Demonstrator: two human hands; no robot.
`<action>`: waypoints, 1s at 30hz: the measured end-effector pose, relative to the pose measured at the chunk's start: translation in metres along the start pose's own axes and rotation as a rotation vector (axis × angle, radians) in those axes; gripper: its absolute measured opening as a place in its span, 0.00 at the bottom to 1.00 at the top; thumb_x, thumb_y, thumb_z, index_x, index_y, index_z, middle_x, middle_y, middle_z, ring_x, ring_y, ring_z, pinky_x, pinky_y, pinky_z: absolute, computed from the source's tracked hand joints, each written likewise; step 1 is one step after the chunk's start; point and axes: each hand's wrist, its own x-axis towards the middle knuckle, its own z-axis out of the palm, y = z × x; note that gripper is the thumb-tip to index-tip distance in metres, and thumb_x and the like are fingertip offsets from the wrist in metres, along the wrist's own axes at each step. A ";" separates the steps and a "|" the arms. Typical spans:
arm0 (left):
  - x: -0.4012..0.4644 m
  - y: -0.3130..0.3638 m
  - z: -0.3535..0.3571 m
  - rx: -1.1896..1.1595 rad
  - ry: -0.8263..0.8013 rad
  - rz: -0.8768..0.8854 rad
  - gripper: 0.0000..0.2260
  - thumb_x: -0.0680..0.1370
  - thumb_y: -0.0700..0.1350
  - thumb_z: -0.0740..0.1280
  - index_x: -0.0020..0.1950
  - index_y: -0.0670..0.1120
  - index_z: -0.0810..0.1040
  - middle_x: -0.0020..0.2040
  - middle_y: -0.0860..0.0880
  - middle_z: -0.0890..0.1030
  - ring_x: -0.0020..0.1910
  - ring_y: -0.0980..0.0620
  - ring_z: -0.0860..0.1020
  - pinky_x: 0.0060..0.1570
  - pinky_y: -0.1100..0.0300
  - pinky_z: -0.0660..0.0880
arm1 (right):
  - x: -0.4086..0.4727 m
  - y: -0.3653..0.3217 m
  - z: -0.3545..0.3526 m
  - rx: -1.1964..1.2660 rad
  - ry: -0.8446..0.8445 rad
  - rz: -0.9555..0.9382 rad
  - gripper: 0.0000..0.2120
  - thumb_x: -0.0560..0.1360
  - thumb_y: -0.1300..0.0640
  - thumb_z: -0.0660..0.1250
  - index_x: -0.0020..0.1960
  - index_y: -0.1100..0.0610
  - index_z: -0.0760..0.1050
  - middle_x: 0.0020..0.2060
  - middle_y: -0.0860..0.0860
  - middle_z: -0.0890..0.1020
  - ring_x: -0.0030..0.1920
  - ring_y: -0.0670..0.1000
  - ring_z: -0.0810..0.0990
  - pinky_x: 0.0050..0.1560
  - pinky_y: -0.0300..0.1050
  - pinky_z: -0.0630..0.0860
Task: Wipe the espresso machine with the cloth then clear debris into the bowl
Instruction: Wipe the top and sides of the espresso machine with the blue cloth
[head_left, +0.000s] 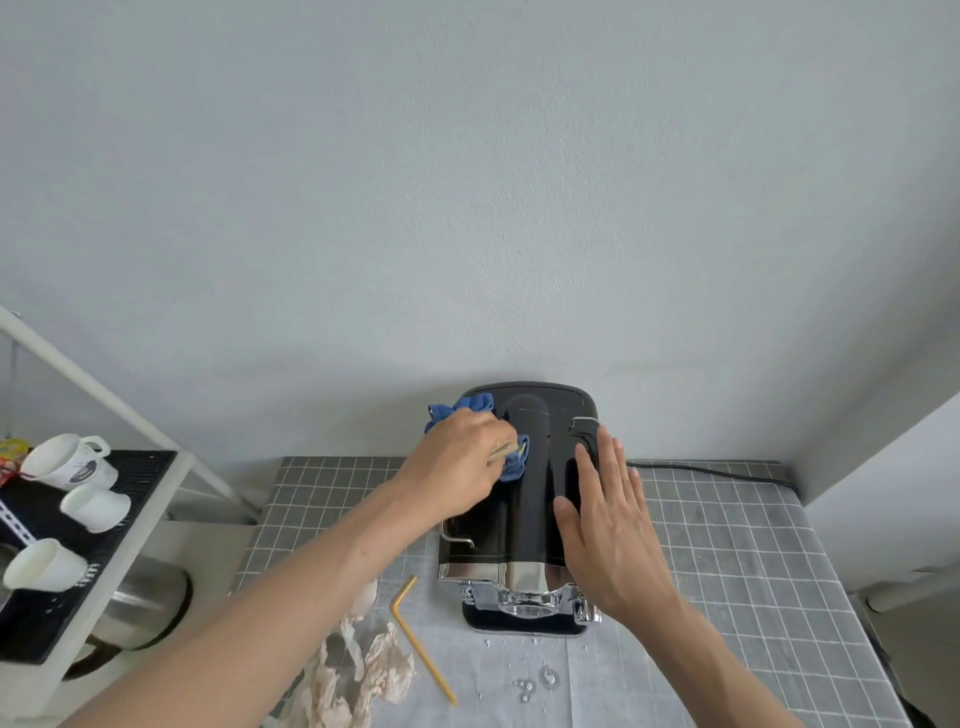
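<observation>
A black espresso machine (524, 499) with a chrome front stands on the grey checked table against the wall. My left hand (457, 457) grips a blue cloth (470, 408) and presses it on the machine's top left side. My right hand (608, 514) lies flat with straight fingers on the machine's right top. Debris lies in front: crumpled stained tissue (358, 675), a bent yellow straw (421, 639) and water drops (535, 683). No bowl is in view.
The table (727, 571) fills the lower middle, with a black power cord (711, 470) along its back edge. To the left, a white rack holds three white cups (67, 462) on a black mat, with a metal pot (140, 597) below.
</observation>
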 end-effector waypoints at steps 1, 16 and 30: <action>0.005 -0.001 0.001 0.009 0.032 -0.021 0.03 0.77 0.38 0.68 0.45 0.45 0.79 0.45 0.49 0.80 0.44 0.47 0.74 0.40 0.53 0.70 | 0.000 0.000 0.000 -0.001 -0.001 0.001 0.30 0.87 0.48 0.49 0.85 0.58 0.49 0.84 0.55 0.38 0.84 0.53 0.34 0.83 0.54 0.40; -0.032 0.016 -0.008 -0.075 -0.011 -0.032 0.09 0.74 0.50 0.71 0.54 0.55 0.83 0.47 0.58 0.83 0.43 0.58 0.77 0.46 0.57 0.77 | 0.001 -0.005 -0.007 0.033 -0.054 0.028 0.31 0.87 0.49 0.51 0.85 0.59 0.46 0.84 0.55 0.35 0.84 0.55 0.35 0.84 0.55 0.40; -0.040 0.022 0.000 -0.230 -0.027 -0.016 0.08 0.74 0.42 0.73 0.52 0.51 0.83 0.47 0.55 0.82 0.43 0.57 0.77 0.44 0.57 0.76 | -0.002 0.010 -0.010 0.120 -0.029 -0.017 0.30 0.86 0.54 0.51 0.85 0.57 0.46 0.85 0.49 0.40 0.83 0.47 0.34 0.83 0.51 0.37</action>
